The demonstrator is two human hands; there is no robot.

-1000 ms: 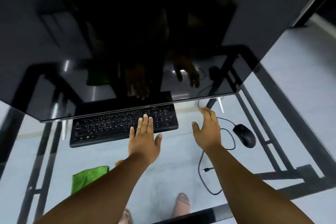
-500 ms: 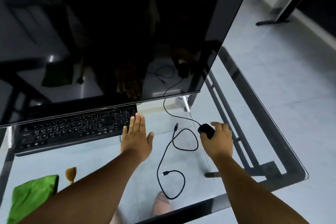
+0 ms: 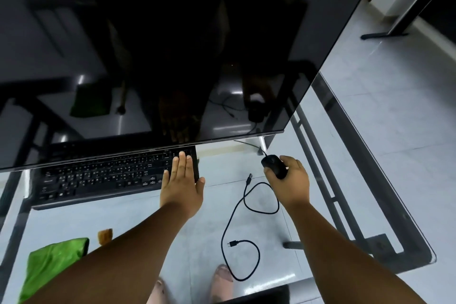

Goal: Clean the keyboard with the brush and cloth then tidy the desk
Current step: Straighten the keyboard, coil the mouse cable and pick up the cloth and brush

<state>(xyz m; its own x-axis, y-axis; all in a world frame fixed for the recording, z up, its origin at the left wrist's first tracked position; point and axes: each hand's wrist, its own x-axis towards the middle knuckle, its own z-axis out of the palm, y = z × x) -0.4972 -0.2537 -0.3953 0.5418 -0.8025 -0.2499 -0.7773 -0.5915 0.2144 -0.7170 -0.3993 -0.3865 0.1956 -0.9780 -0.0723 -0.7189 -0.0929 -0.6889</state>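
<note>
A black keyboard [image 3: 103,177] lies on the glass desk [image 3: 328,103], its far edge tucked under the big dark monitor [image 3: 172,44]. My left hand [image 3: 181,185] rests flat with straight fingers on the keyboard's right end. My right hand [image 3: 288,180] grips a black mouse [image 3: 272,164] to the right of the keyboard. A green cloth [image 3: 49,266] lies at the near left, partly hidden by my left forearm. Beside it the tan end of the brush [image 3: 105,236] pokes out from behind that arm.
A loose black cable [image 3: 237,215] with plugs at both ends loops across the glass between my arms. The mouse's own cord [image 3: 246,143] runs back under the monitor. Black frame bars [image 3: 318,175] show through the glass on the right. My feet show through the glass below.
My right hand has gone from reaching beside the monitor to gripping the mouse and has slid it back toward the monitor. My left hand has moved onto the keyboard's right end. The view has swung right.
</note>
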